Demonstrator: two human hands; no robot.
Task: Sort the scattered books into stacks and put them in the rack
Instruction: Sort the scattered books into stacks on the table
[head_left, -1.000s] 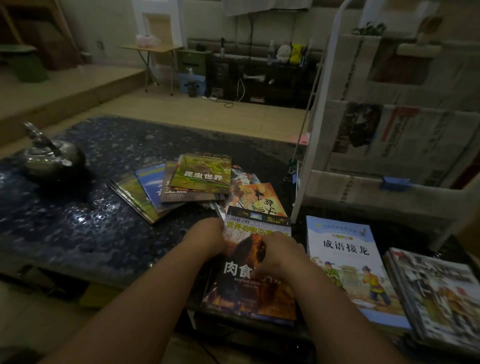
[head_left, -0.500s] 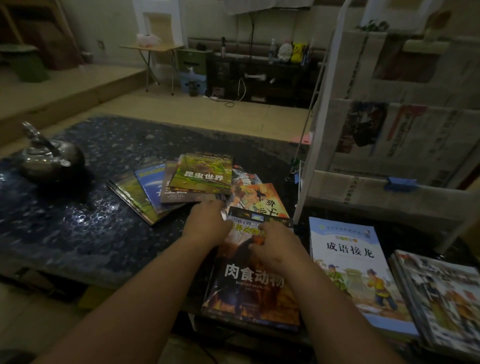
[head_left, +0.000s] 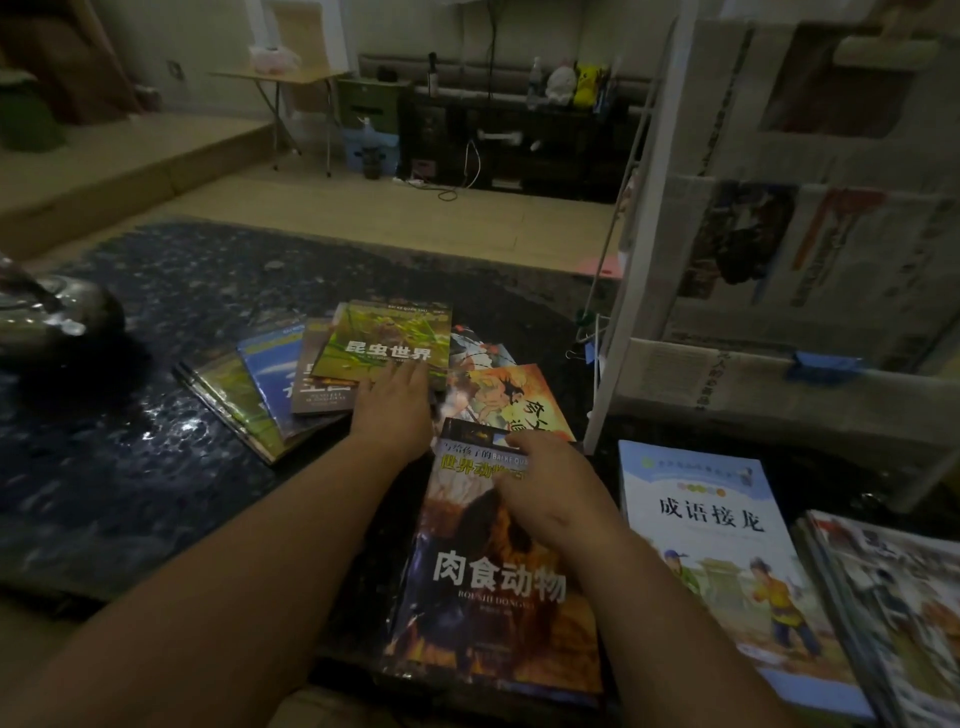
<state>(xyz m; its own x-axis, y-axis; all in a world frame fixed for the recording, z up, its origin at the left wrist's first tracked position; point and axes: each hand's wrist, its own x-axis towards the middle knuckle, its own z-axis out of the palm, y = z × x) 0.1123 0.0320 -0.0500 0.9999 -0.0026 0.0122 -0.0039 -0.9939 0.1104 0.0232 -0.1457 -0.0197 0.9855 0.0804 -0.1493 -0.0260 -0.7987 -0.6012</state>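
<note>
Left hand (head_left: 393, 410) flat, grip wide, touching green book (head_left: 387, 340); right hand (head_left: 545, 486) spread on carnivore book (head_left: 498, 582)

A dim living room of a home is shown. A dark low table (head_left: 156, 467) with a metal teapot (head_left: 52, 317) is seen in front, and behind it a folding table (head_left: 280, 78), a black cabinet (head_left: 519, 145) with plush toys (head_left: 576, 85), and a newspaper rack (head_left: 779, 260).
</note>
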